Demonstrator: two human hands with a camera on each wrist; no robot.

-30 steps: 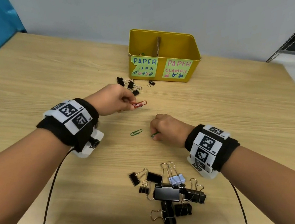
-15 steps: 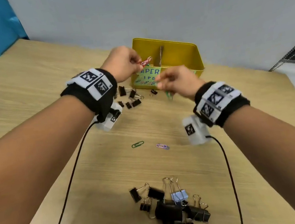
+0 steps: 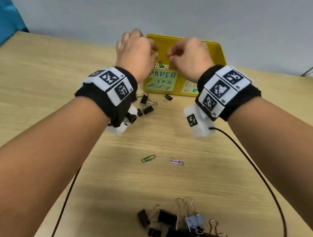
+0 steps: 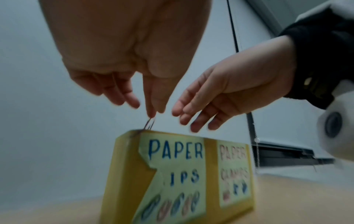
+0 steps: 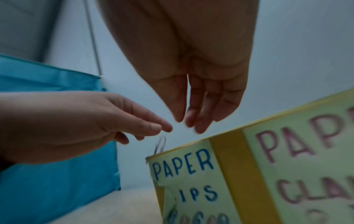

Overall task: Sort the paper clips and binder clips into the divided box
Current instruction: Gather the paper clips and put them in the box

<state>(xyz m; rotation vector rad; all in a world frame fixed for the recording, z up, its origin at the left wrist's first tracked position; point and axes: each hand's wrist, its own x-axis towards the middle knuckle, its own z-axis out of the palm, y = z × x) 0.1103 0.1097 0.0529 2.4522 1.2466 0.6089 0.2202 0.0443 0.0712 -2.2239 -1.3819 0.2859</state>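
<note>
From the head camera, both hands hang over the left side of the yellow box (image 3: pixel 217 53), the side whose green label (image 3: pixel 163 82) reads "PAPER". The left hand (image 3: pixel 135 55) and the right hand (image 3: pixel 190 56) are close together above the rim. A few black binder clips (image 3: pixel 145 104) lie just in front of the box. Nearer the person, a green paper clip (image 3: pixel 148 158) and a pink paper clip (image 3: pixel 175 161) lie on the table (image 3: pixel 47 93), with a pile of binder clips (image 3: pixel 184 231) nearer still.

From the left wrist, the left hand (image 4: pixel 122 72) points down with loose, straight fingers; a paper clip (image 4: pixel 149 124) sits just under the fingertips, its lower end at the box (image 4: pixel 122 166) rim. Whether the fingers touch it is unclear. The right hand (image 4: pixel 220 97) is open beside it, holding nothing.

From the right wrist, the right hand (image 5: pixel 197 84) has relaxed, straight fingers, empty. The left hand (image 5: pixel 80 121) reaches in, fingers extended, with the blurred paper clip (image 5: pixel 160 145) below them at the box (image 5: pixel 229 166) corner.
</note>
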